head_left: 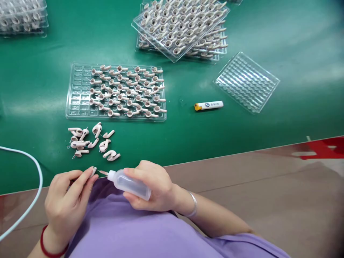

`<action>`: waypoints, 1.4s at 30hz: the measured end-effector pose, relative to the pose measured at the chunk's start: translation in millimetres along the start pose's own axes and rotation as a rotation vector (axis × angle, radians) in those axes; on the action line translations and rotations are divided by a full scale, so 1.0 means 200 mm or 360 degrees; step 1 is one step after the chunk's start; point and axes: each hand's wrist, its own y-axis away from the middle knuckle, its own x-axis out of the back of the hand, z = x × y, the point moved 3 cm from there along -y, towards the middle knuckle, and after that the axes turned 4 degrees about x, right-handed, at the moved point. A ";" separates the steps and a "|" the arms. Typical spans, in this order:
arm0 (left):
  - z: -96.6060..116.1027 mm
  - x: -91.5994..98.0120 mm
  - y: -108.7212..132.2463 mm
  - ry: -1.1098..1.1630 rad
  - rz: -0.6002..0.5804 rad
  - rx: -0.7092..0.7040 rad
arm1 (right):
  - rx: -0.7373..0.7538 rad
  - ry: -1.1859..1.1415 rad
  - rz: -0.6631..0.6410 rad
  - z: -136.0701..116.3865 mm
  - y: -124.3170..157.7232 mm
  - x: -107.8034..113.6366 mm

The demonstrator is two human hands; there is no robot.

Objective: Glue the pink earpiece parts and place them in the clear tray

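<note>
Pinched between the fingertips of my left hand [68, 202] is a small white earbud shell [93, 172], mostly hidden by the fingers. My right hand [153, 186] grips a translucent squeeze bottle [131, 184] with a white cap and a thin needle tip. The needle [102, 172] points left and ends at or very near the shell; I cannot tell whether they touch. Just beyond my hands, a loose pile of white earbud shells [79, 144] lies on the green table. Behind it, a clear tray [76, 91] holds rows of similar shells, with vacant pockets on its left side.
Stacked clear trays of shells [180, 28] stand at the back, and another stack [23, 21] at the far left. A white and yellow lighter [209, 105] lies right of the middle, near a clear plastic tray [247, 82]. A white cable [37, 179] curves along the left edge.
</note>
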 end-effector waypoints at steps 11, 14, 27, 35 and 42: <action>0.02 0.00 -0.01 -0.0024 -0.0008 -0.0024 | 0.0013 0.0044 -0.0006 0.00 0.01 -0.01; 0.01 0.00 -0.01 -0.0019 0.0007 -0.0019 | 0.0007 0.0006 0.0007 0.00 0.01 0.00; 0.04 0.00 0.13 0.1025 -0.0518 0.1238 | -0.0295 -0.0368 0.0044 -0.03 -0.01 0.00; 0.04 -0.16 0.16 0.1484 -0.0878 0.1829 | -0.0036 0.0196 -0.0008 -0.07 -0.01 -0.12; 0.05 -0.17 0.10 0.1520 -0.0844 0.1862 | -0.0049 0.0256 -0.0033 -0.07 -0.02 -0.12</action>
